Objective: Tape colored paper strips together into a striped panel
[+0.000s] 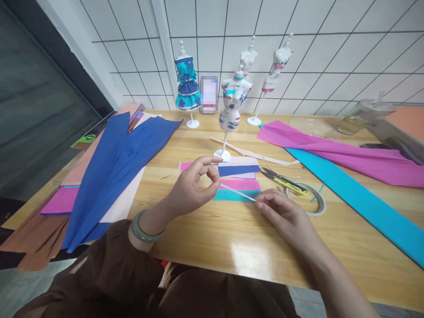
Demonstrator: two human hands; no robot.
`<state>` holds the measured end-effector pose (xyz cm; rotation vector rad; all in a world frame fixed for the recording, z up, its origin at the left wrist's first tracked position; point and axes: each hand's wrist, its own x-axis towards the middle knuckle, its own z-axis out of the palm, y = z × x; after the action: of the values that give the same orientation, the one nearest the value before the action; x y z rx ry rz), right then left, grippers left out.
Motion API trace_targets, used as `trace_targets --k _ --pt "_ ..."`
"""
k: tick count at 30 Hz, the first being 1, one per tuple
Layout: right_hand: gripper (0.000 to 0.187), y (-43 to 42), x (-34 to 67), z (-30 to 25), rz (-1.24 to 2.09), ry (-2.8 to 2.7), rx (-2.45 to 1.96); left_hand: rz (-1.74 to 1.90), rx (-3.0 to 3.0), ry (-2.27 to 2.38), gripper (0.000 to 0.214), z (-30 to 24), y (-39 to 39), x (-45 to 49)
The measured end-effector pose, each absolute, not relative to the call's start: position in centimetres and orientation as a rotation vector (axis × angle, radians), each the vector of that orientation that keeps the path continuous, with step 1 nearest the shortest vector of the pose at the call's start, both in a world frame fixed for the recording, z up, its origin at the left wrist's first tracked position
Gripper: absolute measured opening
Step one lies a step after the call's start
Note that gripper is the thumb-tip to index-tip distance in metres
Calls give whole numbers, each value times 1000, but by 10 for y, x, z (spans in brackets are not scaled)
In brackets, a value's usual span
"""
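Note:
A narrow white strip, which looks like tape, is stretched between my two hands above the table. My left hand pinches its left end with thumb and fingers closed. The right end is pinched by my right hand. Beneath the strip lie a pink and a teal piece of crepe paper. Just behind them are a dark blue strip and pale pieces, partly covered by my left hand. Yellow-and-black thread snips and a roll of tape rest beside my right hand.
Behind my hands stands a paint-marked mannequin; two similar ones are farther back. A small mannequin in a blue dress stands beside a phone. Blue crepe paper lies left; magenta and turquoise sheets lie right, near a clear jar.

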<state>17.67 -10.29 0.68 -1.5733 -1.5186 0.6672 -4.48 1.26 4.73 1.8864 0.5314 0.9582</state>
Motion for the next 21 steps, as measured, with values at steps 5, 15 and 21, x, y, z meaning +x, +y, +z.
trace_targets --k 5,15,21 --pt "26 -105 182 5 715 -1406 -1643 938 1804 617 37 47 12 -42" --pt "41 -104 183 9 860 -1116 -1823 814 1770 800 28 42 11 -38" --pt "35 -105 185 4 768 -1401 -1890 745 1842 839 27 37 13 -39"
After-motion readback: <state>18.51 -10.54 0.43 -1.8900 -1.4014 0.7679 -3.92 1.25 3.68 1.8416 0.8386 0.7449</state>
